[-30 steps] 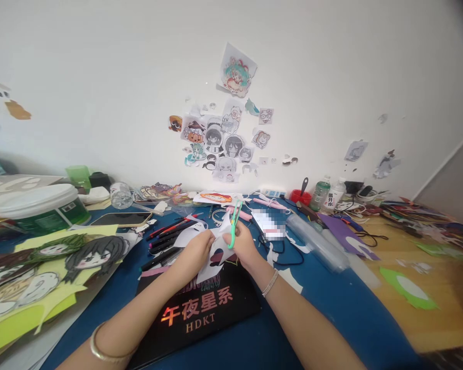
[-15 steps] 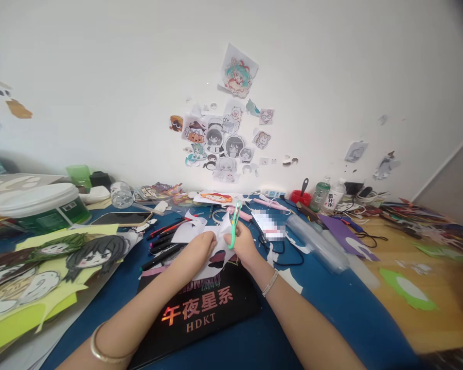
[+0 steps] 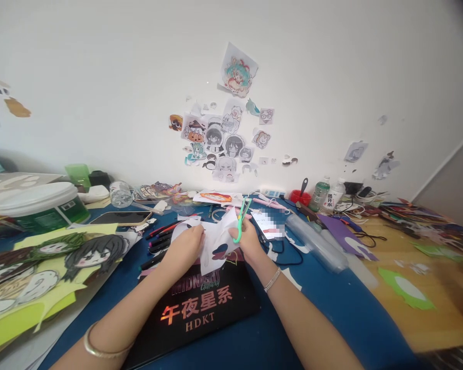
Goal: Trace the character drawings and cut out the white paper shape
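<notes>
My left hand [image 3: 185,247] is closed on the left side of a white sheet of paper [image 3: 213,236], with dark printed patches and cut edges. The sheet is curled and hangs above a black box [image 3: 200,329] with orange and pink lettering. On the right, my right hand [image 3: 250,240] is closed round green scissors [image 3: 239,226], their tips pointing up and away from me. The paper's right edge reaches up to this hand; whether its fingers also pinch it cannot be seen. Several marker pens [image 3: 162,241] lie just left of the paper.
A phone with a lit screen [image 3: 268,225] and a clear plastic roll [image 3: 317,243] lie to the right. Left are yellow sheets with drawn heads [image 3: 96,252], a dark phone [image 3: 121,218] and a white-lidded tub [image 3: 42,205]. Bottles [image 3: 321,193] stand by the wall.
My hands have moved apart, the left one leftward and the right one slightly rightward with the scissors. The paper between them is spread wider, and more of the box's lettering shows.
</notes>
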A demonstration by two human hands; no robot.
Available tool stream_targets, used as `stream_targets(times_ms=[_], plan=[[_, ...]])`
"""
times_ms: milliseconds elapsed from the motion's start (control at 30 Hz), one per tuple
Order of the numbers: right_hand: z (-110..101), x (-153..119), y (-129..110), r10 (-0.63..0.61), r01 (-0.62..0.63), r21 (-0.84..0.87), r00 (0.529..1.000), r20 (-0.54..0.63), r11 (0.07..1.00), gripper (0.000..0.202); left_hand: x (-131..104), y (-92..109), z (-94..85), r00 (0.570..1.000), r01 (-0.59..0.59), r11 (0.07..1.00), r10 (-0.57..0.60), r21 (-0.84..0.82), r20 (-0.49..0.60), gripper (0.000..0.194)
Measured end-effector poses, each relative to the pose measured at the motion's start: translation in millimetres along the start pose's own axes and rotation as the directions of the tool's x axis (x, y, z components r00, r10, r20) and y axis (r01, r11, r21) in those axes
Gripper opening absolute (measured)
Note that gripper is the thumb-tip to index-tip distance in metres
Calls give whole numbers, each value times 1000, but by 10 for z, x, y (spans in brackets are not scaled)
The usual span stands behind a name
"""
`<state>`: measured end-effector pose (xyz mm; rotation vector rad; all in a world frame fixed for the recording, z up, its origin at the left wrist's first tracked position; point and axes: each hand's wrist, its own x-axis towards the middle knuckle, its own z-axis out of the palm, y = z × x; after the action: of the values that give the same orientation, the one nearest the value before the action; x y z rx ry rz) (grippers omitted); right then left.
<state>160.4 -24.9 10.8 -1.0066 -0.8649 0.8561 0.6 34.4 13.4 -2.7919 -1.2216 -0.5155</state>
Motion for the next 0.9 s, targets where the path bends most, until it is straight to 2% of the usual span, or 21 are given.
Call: stream_targets(times_ms=[133,267,567,733,900], plan=[[-66,14,-46,-55,55,24,998,-3,998,42,36,-103,-44,996,80,997,-81,19,43,23],[-125,46,-24,-99,98,48,995,12,994,41,33,-128,-108,993,95,995,-95,-1,71,20],[-210,146,20,-164,174,48,972,-167,984,35,-17,-75,-188,996,85,994,-83,-73,35,15],[-274,185,31,-163,185,93,965,-206,978,34,2,-99,-158,997,78,979,-72,-188,39,15],[-288,195,37,-193,217,95,958,-214,971,30,57,-181,-122,994,112,913,-106,-393,36,17]])
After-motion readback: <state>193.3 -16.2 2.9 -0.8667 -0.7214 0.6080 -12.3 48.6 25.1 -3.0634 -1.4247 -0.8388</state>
